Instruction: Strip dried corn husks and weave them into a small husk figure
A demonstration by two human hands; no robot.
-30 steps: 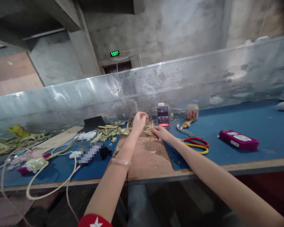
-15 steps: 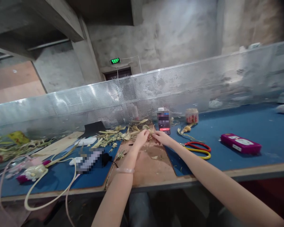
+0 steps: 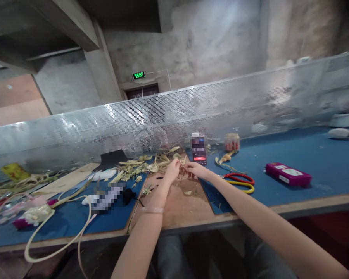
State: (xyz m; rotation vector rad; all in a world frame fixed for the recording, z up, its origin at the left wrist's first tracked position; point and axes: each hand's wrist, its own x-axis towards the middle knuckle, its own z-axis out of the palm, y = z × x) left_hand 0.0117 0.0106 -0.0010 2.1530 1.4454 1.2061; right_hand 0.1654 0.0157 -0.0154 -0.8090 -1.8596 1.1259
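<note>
Over the bare wooden strip of the table (image 3: pixel 177 213), my left hand (image 3: pixel 173 170) and my right hand (image 3: pixel 195 169) are close together. Both have their fingers pinched around a small pale dried plant piece (image 3: pixel 184 160), whose thin end sticks up between them. The fingers hide most of it. Just behind the hands lies a heap of dried, curled plant strips (image 3: pixel 166 156). More greenish-yellow dried scraps (image 3: pixel 136 167) spread to the left. A small fallen scrap (image 3: pixel 187 192) lies on the wood in front of my hands.
A phone (image 3: pixel 198 150) stands upright behind my right hand. Scissors with red and yellow handles (image 3: pixel 240 176), a jar (image 3: pixel 232 142) and a purple packet (image 3: pixel 287 174) are to the right. A looped pale cable (image 3: pixel 29 242) hangs over the front edge at left. Perforated metal panel (image 3: pixel 174 104) behind.
The view has turned slightly right, so things sit a little further left. My hands stay together, with small finger movement; the plant piece's end shows a little differently between them.
</note>
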